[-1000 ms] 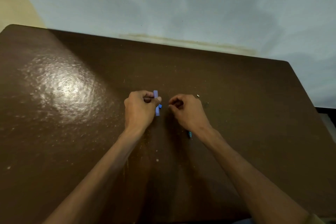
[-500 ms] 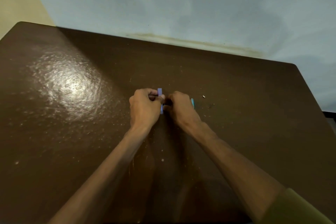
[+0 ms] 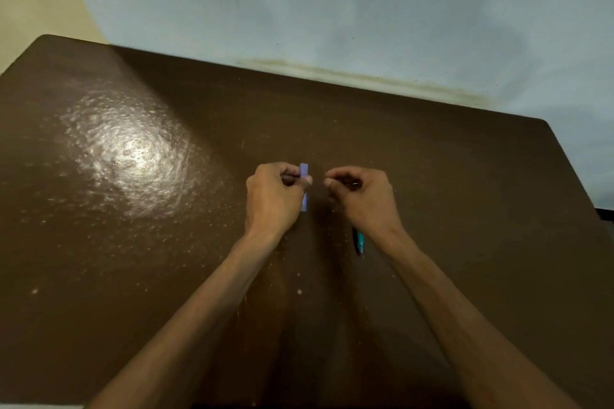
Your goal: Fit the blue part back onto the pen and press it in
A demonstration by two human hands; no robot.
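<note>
A dark brown glossy surface [image 3: 432, 209] fills most of the frame, with a bright patch of reflected light [image 3: 133, 159] at its left centre. Behind it, across the top of the frame, stands a pale blue wall [image 3: 332, 3] with a yellowish stain along its foot. Two bare forearms reach up from the bottom edge to the middle of the frame. The left hand [image 3: 270, 197] sits just left of centre, its fingers curled and pinching a small upright lilac-blue strip [image 3: 303, 188] between thumb and forefinger. The right hand [image 3: 363, 197] sits just right of it, apart from the strip, fingers curled with thumb and forefinger tips together; what they pinch is too small to tell. A teal pen-like object [image 3: 359, 240] shows below the right wrist.
</note>
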